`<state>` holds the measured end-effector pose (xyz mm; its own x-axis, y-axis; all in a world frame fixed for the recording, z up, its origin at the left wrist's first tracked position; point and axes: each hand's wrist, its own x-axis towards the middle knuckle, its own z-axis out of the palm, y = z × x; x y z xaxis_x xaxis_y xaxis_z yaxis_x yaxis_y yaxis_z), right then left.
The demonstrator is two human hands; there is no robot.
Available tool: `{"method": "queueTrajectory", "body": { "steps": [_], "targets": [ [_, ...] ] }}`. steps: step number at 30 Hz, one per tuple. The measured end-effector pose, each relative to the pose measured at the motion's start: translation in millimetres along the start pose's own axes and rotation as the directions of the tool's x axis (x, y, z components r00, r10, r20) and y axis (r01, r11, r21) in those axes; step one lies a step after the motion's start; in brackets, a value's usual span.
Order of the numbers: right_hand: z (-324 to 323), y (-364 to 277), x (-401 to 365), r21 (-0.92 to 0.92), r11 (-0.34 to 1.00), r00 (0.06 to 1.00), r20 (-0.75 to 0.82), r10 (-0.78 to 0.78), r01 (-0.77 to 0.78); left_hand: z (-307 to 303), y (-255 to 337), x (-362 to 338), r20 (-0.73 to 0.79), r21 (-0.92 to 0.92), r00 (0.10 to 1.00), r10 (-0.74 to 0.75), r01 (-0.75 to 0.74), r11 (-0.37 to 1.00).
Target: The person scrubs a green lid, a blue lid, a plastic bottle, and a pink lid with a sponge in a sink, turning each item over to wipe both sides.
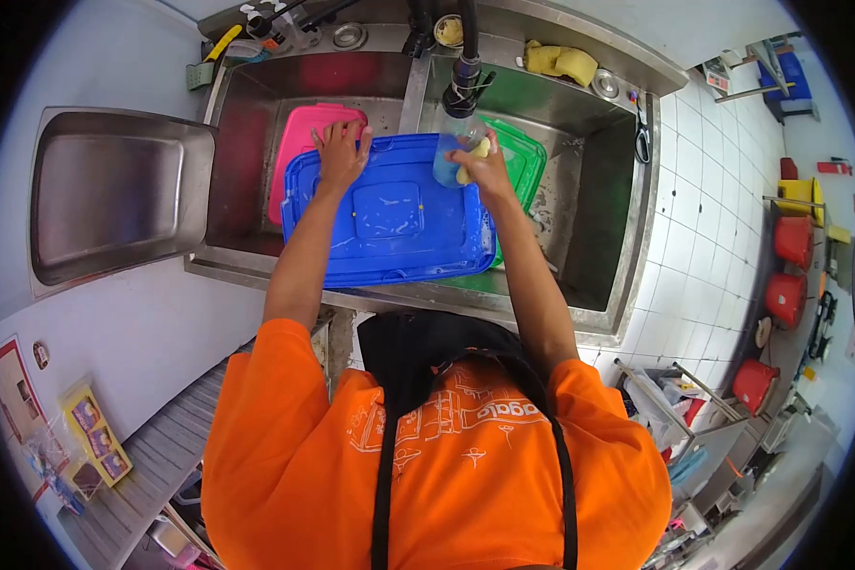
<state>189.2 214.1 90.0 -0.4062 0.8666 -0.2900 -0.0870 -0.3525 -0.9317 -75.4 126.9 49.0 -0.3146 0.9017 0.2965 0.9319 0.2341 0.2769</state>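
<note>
A blue plastic lid (389, 252) with soapy streaks lies across the two sink basins, over the middle divider. My left hand (340, 157) rests near its far left edge with the fingers spread. In my right hand (484, 169) a yellow sponge (475, 160) is gripped, over the lid's far right corner. Beside that hand, a clear plastic bottle-like piece (454, 142) hangs from the black faucet (465, 62) and partly overlaps the lid. A pink lid (299, 138) in the left basin and a green lid (522, 157) in the right basin are both partly covered by the blue one.
The steel sink rim (627, 304) runs around both basins. Yellow sponges (560, 62) lie on the back ledge, with scissors (642, 133) at the right. A steel drainboard basin (123, 190) adjoins on the left. Red buckets (793, 242) line the far right.
</note>
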Motion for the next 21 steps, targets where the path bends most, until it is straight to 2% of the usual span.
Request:
{"method": "queueTrajectory", "body": {
  "steps": [1, 3, 5, 6, 8, 9, 11, 15, 18, 20, 21],
  "targets": [
    [-1, 3, 1, 0.0, 1.0, 1.0, 0.002, 0.002, -0.002, 2, 4, 5, -0.032, 0.015, 0.999, -0.038, 0.038, 0.999],
    [-6, 5, 5, 0.184, 0.978, 0.995, 0.047, 0.089, -0.096, 12, 11, 24, -0.068, 0.029, 0.995, -0.076, 0.078, 0.997],
    [-2, -14, -7, 0.142, 0.985, 0.994, 0.055, 0.094, -0.101, 22, 13, 50, -0.065, -0.204, 0.996, -0.06, 0.045, 0.978],
    [1, -23, -13, 0.1, 0.989, 0.993, 0.059, 0.1, -0.106, 25, 18, 56, -0.079, -0.196, 0.995, -0.064, 0.048, 0.979],
    [-14, -11, -16, 0.139, 0.988, 0.996, 0.068, 0.065, -0.073, 34, 34, 61, 0.197, -0.074, 0.965, -0.172, 0.19, 0.979],
    [-26, -10, -14, 0.177, 0.983, 0.998, 0.064, 0.028, -0.039, 35, 38, 60, 0.183, -0.074, 0.967, -0.175, 0.191, 0.979],
    [-48, -25, -31, 0.009, 1.0, 0.997, -0.074, -0.028, 0.029, 32, 43, 47, 0.303, -0.003, 0.92, -0.246, 0.259, 0.966],
    [-93, 10, -52, 0.17, 0.984, 0.989, -0.13, 0.07, -0.048, 32, 19, 37, 0.338, -0.07, 0.924, -0.178, 0.213, 0.974],
    [-91, 25, -64, 0.272, 0.957, 0.994, -0.026, 0.109, -0.098, 38, 10, 55, 0.364, -0.12, 0.915, -0.175, 0.232, 0.965],
    [-85, 23, -67, 0.367, 0.92, 0.984, -0.054, 0.168, -0.137, 62, 5, 69, 0.275, -0.312, 0.949, -0.152, 0.238, 0.92],
    [-89, 38, -62, 0.366, 0.922, 0.987, -0.04, 0.153, -0.128, 63, 13, 82, 0.267, -0.311, 0.951, -0.156, 0.238, 0.92]
  ]
}}
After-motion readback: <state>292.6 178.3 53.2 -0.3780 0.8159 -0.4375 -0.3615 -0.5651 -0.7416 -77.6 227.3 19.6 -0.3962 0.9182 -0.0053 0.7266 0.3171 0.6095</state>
